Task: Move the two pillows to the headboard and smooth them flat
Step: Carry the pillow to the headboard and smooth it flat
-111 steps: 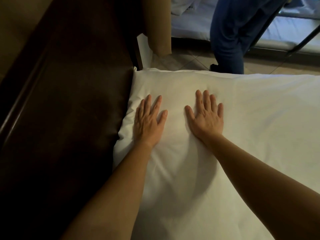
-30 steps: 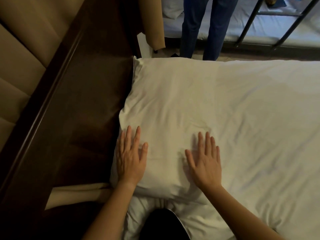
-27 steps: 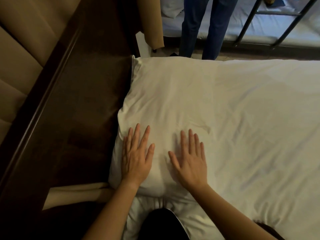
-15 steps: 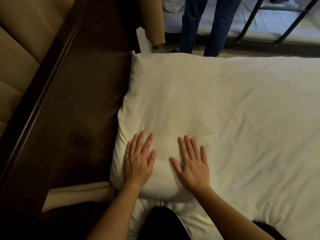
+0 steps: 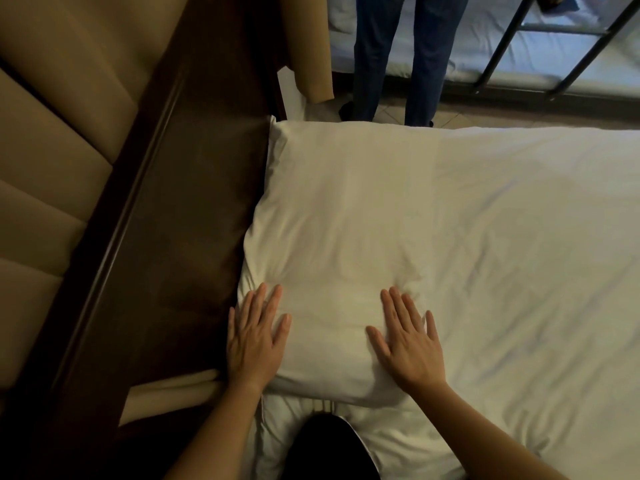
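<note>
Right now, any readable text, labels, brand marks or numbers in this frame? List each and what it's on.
None readable.
white pillow under the left hand and right hand: plain fabric, no tag or print showing.
white bed sheet: plain.
dark wooden headboard: no plate or marking.
Blue trousers of the person standing past the bed: no visible logo.

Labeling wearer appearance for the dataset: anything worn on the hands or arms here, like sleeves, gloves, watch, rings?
Nothing visible. The left hand and right hand are bare, with no gloves and no rings that can be seen. Both forearms are uncovered as far as the frame shows: no sleeves, watch or bands.
</note>
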Motion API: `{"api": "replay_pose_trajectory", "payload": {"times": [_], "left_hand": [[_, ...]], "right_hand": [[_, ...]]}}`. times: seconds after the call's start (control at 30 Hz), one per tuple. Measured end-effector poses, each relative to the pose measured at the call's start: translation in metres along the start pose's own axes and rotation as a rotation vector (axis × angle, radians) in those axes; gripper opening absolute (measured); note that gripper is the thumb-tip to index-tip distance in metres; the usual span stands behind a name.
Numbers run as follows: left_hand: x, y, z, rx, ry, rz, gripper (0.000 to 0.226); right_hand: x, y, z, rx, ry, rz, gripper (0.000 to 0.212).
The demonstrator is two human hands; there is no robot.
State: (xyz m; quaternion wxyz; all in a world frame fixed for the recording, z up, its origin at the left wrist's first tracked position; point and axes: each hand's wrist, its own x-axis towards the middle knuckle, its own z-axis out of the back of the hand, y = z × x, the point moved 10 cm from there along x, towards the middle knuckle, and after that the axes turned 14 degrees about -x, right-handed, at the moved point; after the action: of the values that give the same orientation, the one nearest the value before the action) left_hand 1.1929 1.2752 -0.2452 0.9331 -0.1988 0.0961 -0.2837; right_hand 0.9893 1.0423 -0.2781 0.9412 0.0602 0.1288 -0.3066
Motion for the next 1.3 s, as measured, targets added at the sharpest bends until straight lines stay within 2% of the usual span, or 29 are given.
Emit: {"api": "replay_pose_trajectory", "payload": {"times": [0.07, 0.23, 0.43, 0.6, 0.83, 1.1, 1.3], "left_hand": [[0.003, -0.003, 0.008, -0.046, 0.011, 0.026, 0.063], [0.045, -0.045, 0.034, -0.172, -0.065, -0.047, 0.058], [0.153, -0.105, 0.034, -0.183, -0.047, -0.191, 0.059], [0.206, -0.118, 0.004, -0.143, 0.02, -0.243, 0.061], [0.2, -0.074, -0.012, -0.162, 0.01, -0.173, 0.061], [0.205, -0.077, -0.003, -0.156, 0.097, -0.107, 0.061], [0.202, -0.094, 0.019, -0.165, 0.139, -0.002, 0.059]], "right_hand": [[0.0, -0.005, 0.018, -0.002, 0.004, 0.005, 0.071], [0.04, -0.006, 0.096, 0.107, -0.184, -0.04, 0.066], [0.162, 0.024, 0.135, 0.163, -0.196, -0.042, 0.071], [0.221, 0.051, 0.116, 0.112, -0.132, 0.065, 0.067], [0.217, 0.027, 0.096, 0.036, -0.128, 0.001, 0.073], [0.197, -0.001, 0.109, 0.113, 0.021, -0.193, 0.068], [0.167, -0.019, 0.146, 0.132, -0.011, -0.223, 0.075]]}}
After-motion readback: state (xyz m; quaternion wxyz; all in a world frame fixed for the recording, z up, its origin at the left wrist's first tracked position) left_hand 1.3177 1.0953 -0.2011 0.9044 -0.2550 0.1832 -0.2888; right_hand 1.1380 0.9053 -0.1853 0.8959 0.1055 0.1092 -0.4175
